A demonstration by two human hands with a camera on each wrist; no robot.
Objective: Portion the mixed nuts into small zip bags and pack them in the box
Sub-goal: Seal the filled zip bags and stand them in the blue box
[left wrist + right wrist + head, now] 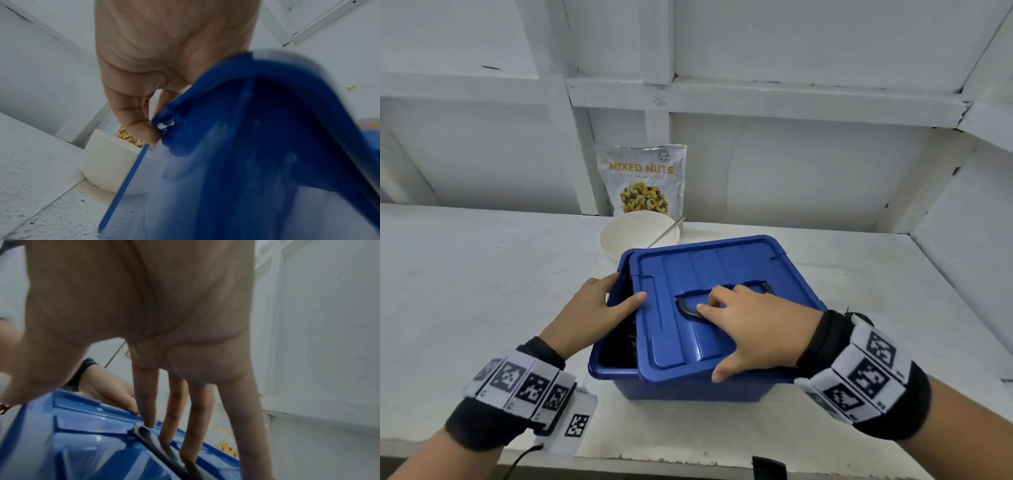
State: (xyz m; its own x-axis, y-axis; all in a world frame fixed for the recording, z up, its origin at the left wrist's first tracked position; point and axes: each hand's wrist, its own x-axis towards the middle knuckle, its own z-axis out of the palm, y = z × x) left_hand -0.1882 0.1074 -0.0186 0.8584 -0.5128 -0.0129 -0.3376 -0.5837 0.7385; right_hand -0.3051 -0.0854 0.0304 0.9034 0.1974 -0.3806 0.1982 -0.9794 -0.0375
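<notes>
The blue box (688,390) stands on a white sheet in the head view. Its blue lid (722,267) lies askew, shifted right, so a dark gap shows along the box's left side; the contents cannot be made out. My left hand (599,308) holds the lid's left edge, thumb on top and fingers (139,129) at the rim. My right hand (756,329) grips the lid (82,443), with fingers (146,402) at the black handle (160,449) and thumb hooked over the front edge. The mixed nuts bag (643,178) leans upright against the back wall.
A white bowl (633,236) with a thin metal utensil (667,231) in it stands right behind the box, in front of the bag. The left wrist view shows that bowl (107,162) close to the box's corner. White walls close in at the back and right.
</notes>
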